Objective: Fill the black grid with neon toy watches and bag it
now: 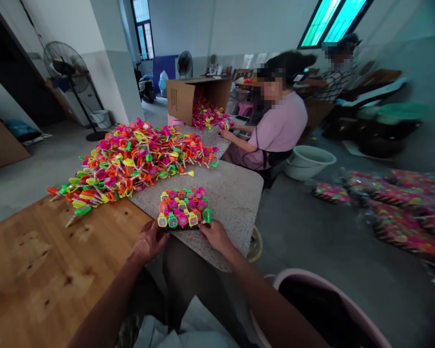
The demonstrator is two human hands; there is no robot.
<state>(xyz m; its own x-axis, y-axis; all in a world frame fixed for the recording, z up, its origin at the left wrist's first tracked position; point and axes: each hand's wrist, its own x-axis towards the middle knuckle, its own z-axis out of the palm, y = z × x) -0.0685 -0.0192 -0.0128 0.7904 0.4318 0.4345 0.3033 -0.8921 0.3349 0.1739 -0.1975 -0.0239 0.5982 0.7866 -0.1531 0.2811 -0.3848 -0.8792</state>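
A black tray [183,226] filled with rows of colourful toy watches [182,208] is at the near edge of the grey stone-patterned table [235,186]. My left hand [150,241] grips its left near corner, fingers bent around the edge. At the right near corner, my right hand [213,235] holds the tray between thumb and fingers. The undersides of both grips are hidden. Beyond the tray, a large heap of pink, orange, yellow and green toy watches [141,157] spreads over the grey table and the wooden board.
A wooden board [58,256] lies at left. Ahead, a person in pink [279,121] sits beside an open carton [181,101] of watches. Bagged filled trays [402,208] lie on the floor at right. A pink-rimmed tub [311,278] stands near my right arm.
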